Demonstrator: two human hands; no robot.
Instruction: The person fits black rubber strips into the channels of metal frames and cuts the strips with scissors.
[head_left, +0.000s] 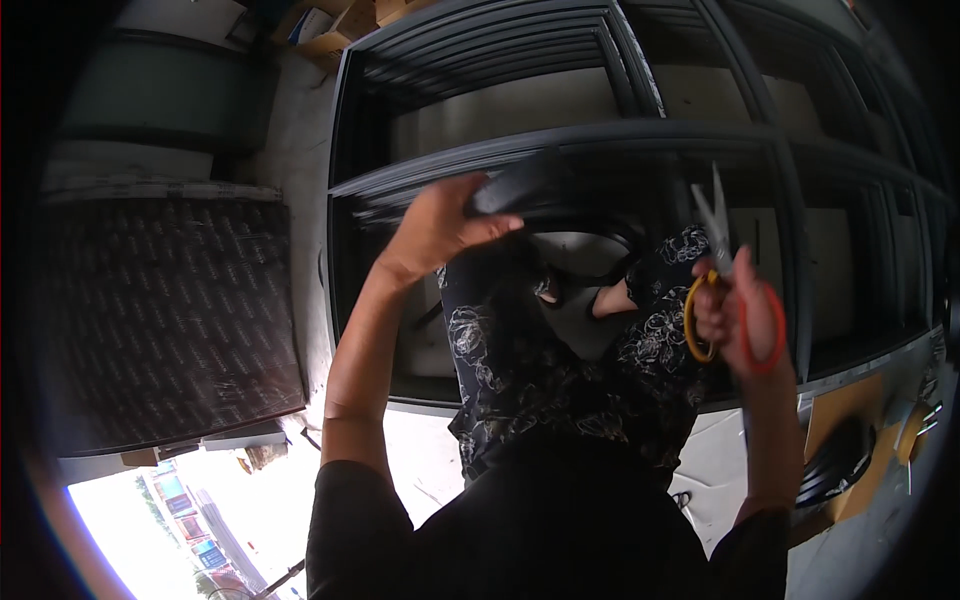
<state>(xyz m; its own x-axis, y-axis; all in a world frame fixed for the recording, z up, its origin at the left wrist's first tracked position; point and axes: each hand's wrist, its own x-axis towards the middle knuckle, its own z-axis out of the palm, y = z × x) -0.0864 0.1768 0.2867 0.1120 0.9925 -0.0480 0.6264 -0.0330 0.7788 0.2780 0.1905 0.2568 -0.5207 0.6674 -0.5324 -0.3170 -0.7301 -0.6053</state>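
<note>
My right hand [735, 310] grips a pair of scissors [720, 235] by its red and yellow handle loops, with the parted blades pointing up and away from me. To the left, over the frame, my left hand [450, 228] is bent round the end of a black strip [570, 185], its thumb stretched to the right. The strip is smeared by motion and runs rightward from the fingers; a loop of it seems to hang above my feet. Beneath both hands lies a large dark grey metal frame [480, 145] with several openings, and I am positioned inside one of them.
A dark wrapped panel or stack [180, 310] lies at left. Cardboard boxes [345, 35] stand at far left of the frame. Near right is a cardboard piece [860, 430] with a black coiled bundle [838, 460] against it. More dark frames [850, 150] extend at right.
</note>
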